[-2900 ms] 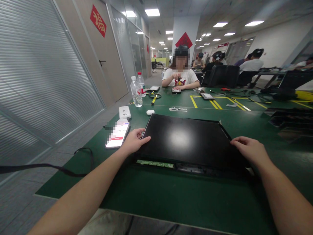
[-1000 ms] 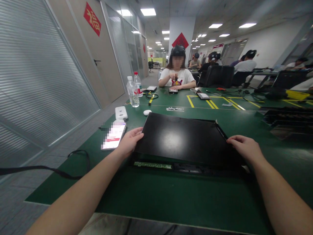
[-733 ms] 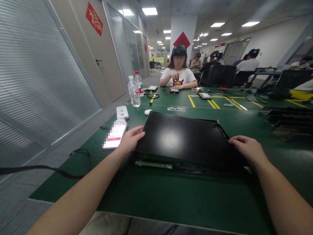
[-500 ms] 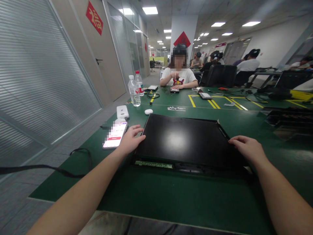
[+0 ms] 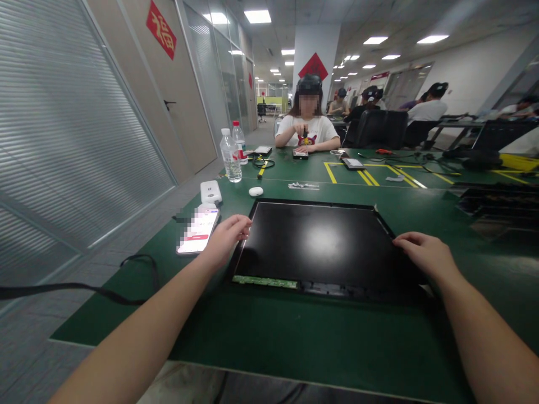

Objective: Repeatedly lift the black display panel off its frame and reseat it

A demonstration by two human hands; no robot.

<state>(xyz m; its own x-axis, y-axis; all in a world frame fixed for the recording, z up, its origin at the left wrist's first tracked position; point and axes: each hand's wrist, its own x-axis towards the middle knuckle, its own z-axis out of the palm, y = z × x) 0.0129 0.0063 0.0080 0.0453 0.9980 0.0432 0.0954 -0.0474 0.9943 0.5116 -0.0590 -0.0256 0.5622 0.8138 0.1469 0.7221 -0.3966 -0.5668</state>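
Note:
A black LCD screen panel (image 5: 320,241) lies flat within a thin black frame (image 5: 309,202) on the green table. Along its near edge, a narrow green circuit board (image 5: 265,281) shows at the left. My left hand (image 5: 227,238) is at the left side of the frame, its fingers curled together and the thumb mostly hidden; what they hold, if anything, cannot be made out. At the opposite side, my right hand (image 5: 425,255) pinches the right edge of the frame between thumb and forefinger.
Left of the frame lie a lit phone (image 5: 197,231), a white power bank (image 5: 210,192) and a white earbud case (image 5: 255,192). Two water bottles (image 5: 231,157) stand behind them. Across the table (image 5: 286,342) a person (image 5: 309,126) works on a small drive. Dark panels (image 5: 497,207) are at right.
The panel's raised left side has come down flat into the frame. My left hand's fingers, spread before, have curled together. My right hand has stayed in place.

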